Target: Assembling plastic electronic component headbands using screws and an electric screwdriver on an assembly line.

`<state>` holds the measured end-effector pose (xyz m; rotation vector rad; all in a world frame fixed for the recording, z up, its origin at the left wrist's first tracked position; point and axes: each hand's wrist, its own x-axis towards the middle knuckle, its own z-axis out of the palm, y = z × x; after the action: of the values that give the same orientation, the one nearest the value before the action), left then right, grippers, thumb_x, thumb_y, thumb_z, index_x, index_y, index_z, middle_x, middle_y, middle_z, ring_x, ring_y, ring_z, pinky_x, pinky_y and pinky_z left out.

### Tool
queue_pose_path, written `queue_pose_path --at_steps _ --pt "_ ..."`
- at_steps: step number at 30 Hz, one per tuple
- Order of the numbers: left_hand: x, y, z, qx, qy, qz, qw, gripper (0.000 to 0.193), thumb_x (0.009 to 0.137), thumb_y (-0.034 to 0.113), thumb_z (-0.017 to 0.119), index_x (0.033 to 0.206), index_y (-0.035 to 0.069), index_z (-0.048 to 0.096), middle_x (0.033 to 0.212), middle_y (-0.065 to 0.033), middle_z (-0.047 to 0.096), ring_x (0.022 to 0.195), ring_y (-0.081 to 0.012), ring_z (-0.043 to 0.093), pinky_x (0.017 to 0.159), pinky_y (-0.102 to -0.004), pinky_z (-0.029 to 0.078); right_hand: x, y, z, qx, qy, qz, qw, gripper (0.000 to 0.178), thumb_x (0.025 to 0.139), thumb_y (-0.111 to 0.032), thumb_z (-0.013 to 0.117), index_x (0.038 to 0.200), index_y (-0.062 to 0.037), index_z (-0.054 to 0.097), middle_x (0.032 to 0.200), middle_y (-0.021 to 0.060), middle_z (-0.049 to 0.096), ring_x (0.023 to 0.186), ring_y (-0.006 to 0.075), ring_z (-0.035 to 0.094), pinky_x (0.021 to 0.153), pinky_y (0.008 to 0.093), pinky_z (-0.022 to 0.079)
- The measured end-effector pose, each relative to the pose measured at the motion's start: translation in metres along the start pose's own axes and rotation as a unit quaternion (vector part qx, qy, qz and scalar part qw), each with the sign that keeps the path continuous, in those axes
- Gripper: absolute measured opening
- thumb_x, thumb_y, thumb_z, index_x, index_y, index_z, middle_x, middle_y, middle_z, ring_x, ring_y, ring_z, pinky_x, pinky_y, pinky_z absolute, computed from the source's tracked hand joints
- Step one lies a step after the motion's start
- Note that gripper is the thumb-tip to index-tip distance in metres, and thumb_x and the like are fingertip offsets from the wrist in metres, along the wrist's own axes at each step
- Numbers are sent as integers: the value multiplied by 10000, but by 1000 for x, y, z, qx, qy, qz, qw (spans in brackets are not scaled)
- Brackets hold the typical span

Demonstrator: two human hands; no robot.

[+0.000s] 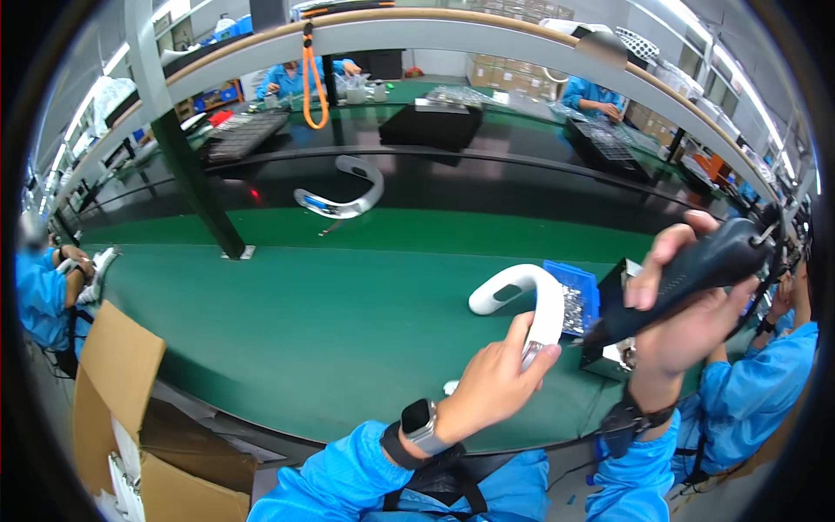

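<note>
While the left hand (pixel 491 376) grips the white curved device (pixel 550 306) by its near end, the right hand (pixel 683 335) holds the black handheld driver (pixel 700 271). The left thumb and fingers close on the device from opposite sides; the device is raised over the right part of the green tabletop (pixel 304 322), with its U-shaped bend toward the far right and its free end toward the left. The right hand is slightly blurred, with its fingers and palm around the driver body. The driver slants down to the left, its narrow tip near the held end of the device but apart from it. A dark cord runs from the rear of the driver at the far right. Just beyond the device sits a blue bin (pixel 594 300) containing small metal pieces (pixel 572 311). To the right of this bin, partly hidden by the driver, is a dark open box (pixel 606 365) with metallic contents. A small white part (pixel 450 387) lies on the tabletop just beyond the left wrist, which carries a watch (pixel 419 418). On the black strip (pixel 487 183) across the far side, a second white curved device (pixel 371 193) shows a blue element near one end. An orange loop (pixel 323 104) hangs from the rail above. An open cardboard box (pixel 130 348) stands at the near left. Co-workers in blue sit at the left, the right and the far side.
</note>
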<state>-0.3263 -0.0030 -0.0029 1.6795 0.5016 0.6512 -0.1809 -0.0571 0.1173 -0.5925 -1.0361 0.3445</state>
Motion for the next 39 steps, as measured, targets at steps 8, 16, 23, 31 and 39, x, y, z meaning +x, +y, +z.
queue_pose_path --at_steps 8,16,23,31,39 --pt "133 -74 -59 433 117 152 881 231 878 175 617 1079 64 638 905 -154 672 846 -373 652 746 -472 518 -13 23 -86 -287 64 -59 954 770 1011 -526 384 1501 54 252 1380 210 491 1208 253 555 963 324 463" --pt "216 -162 -127 638 94 98 758 265 746 42 644 986 133 712 947 -106 690 985 -298 651 1056 -517 375 -95 31 -108 -425 44 -32 903 253 854 -67 551 1069 41 626 1163 185 619 1136 310 565 1030 421 408" --pt "154 -111 -65 89 125 107 982 345 901 98 616 1234 13 590 1192 -120 634 1104 -256 609 956 -363 482 -83 83 -88 -328 27 87 940 132 910 19 556 960 27 678 860 101 692 807 176 674 749 277 521" --pt "-56 -67 34 -338 -156 -59 926 799 909 187 712 1516 11 222 1472 -182 406 1338 -231 439 1083 -383 397 -78 125 -34 -172 52 110 978 163 965 -31 533 1048 6 668 885 47 674 787 106 649 702 230 514" --pt "-94 -66 25 -337 42 -89 936 574 920 147 668 1386 -75 418 1276 -126 572 1178 -167 540 1024 -321 425 -95 142 30 -41 61 167 983 154 991 -59 524 1094 -15 630 910 51 641 673 80 589 613 231 502"
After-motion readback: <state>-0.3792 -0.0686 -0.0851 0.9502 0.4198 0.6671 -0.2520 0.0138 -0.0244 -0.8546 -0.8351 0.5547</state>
